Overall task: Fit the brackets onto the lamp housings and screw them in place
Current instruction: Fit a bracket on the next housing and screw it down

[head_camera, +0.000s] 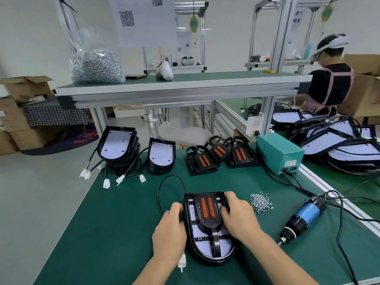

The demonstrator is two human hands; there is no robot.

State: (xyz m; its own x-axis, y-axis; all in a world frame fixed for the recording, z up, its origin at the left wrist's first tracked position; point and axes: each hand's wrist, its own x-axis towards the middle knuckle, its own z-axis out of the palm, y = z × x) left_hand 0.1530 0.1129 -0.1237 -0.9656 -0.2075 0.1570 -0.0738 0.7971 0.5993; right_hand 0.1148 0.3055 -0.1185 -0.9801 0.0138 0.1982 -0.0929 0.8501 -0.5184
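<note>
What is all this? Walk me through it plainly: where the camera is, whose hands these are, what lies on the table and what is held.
No machine here: a person works with bare hands, and the one picture comes from a camera worn on their head, looking down. The left hand and right hand hold a black lamp housing by its sides on the green table. A black bracket with two orange strips lies in the housing. To the right lie a heap of loose screws and an electric screwdriver, neither held. Further back stand stacked housings with white plugs, spare brackets and a green box.
</note>
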